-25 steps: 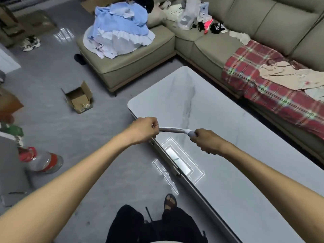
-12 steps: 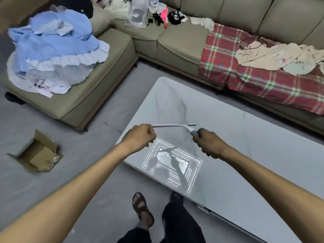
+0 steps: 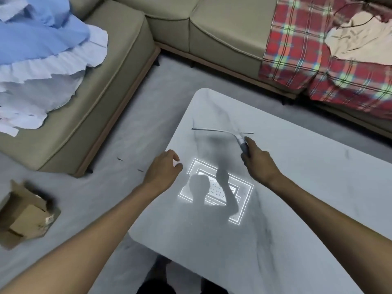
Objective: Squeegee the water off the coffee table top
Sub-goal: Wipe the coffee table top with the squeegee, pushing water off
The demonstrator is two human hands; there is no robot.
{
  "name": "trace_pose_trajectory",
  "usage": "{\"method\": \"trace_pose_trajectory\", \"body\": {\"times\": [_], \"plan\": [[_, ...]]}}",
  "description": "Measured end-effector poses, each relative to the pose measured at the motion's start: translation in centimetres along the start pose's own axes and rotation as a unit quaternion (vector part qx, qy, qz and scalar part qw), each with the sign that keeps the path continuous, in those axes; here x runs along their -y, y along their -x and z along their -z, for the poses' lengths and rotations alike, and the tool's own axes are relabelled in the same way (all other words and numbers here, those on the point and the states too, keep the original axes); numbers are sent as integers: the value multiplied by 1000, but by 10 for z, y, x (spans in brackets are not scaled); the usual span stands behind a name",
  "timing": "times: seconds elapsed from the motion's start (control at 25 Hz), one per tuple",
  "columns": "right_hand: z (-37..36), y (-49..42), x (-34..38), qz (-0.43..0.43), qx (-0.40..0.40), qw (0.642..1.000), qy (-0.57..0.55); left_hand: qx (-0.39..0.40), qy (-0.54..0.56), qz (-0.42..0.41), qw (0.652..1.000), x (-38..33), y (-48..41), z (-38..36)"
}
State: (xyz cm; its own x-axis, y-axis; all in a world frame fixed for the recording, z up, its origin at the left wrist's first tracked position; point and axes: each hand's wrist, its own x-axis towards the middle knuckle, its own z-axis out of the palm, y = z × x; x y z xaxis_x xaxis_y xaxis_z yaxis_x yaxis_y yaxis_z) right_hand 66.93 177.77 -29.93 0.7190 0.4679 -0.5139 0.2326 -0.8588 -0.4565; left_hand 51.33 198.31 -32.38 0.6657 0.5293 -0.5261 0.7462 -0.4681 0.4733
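Note:
A white marble-look coffee table [image 3: 297,187] fills the middle and right of the view. My right hand [image 3: 257,162] grips the grey handle of a squeegee [image 3: 222,130], whose thin blade stretches left over the table's far left part. My left hand [image 3: 163,170] hovers at the table's left edge, fingers loosely curled, holding nothing. I cannot tell whether the blade touches the top. A bright rectangular light patch lies on the table between my hands.
A beige ottoman [image 3: 110,81] with blue and white clothes [image 3: 42,45] stands to the left. A beige sofa [image 3: 222,28] with a red plaid blanket [image 3: 318,66] runs behind the table. An open cardboard box [image 3: 25,217] sits on the grey floor.
My left hand has let go of the squeegee blade's end and dropped back to the table's edge. My right hand has carried the squeegee farther over the table. The view came closer.

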Motion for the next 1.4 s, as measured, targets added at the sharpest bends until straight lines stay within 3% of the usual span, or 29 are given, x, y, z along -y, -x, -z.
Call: {"method": "trace_pose_trajectory", "body": {"times": [0.2,0.44,0.6,1.0,1.2,1.4], "plan": [[-15,-147,19,21,-83,994,63,34,-110,-44,992,43,-126,-52],[-37,-257,58,-7,-90,990,106,83,-121,-63,987,73,-165,-89],[-51,-239,50,-14,-56,990,130,105,-120,-78,984,76,-172,-90],[-39,-96,-5,-21,89,978,187,141,-92,-74,983,74,-173,-81],[0,-163,4,-11,-37,988,152,145,-104,-65,982,72,-171,-83],[-12,-200,4,-124,-40,990,56,150,-113,-56,981,78,-173,-86]]}}
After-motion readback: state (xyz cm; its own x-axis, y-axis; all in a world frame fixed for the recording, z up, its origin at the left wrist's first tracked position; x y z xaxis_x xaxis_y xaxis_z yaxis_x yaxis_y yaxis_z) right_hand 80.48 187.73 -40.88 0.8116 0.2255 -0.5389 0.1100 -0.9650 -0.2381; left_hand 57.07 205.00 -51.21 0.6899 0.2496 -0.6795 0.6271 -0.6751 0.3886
